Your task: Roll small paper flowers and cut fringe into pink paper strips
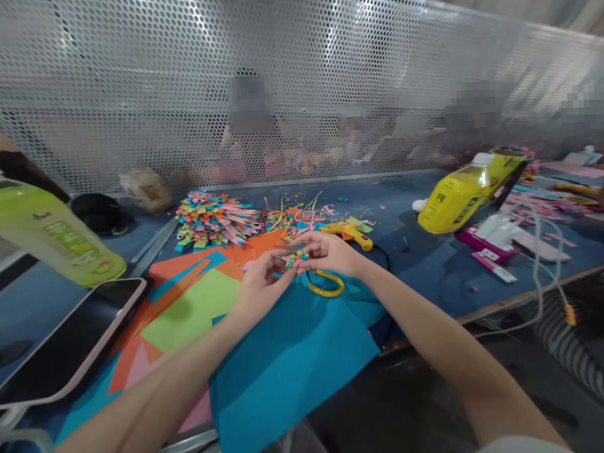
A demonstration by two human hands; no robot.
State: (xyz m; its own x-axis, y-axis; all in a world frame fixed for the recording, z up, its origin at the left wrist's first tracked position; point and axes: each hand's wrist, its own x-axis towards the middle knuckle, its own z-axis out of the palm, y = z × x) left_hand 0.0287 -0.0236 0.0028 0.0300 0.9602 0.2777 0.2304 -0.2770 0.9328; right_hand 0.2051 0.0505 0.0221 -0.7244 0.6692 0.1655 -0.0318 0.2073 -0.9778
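Between my two hands is a small multicoloured felt tuft, with green, blue, orange and pink tips showing. My left hand is closed on its left side, and my right hand pinches it from the right. Just below the right fingers lies a yellow loop handle, apparently of scissors; its blades are hidden. Blue felt sheets spread under both hands. A yellow glue gun rests beyond the right hand. Behind the left hand sits a large pile of multicoloured felt strips.
At left, a phone lies by a tilted green drink bottle. Orange and lime felt sheets overlap beside my left arm. Yellow bottle and purple tray stand right. A perforated metal panel closes off the back.
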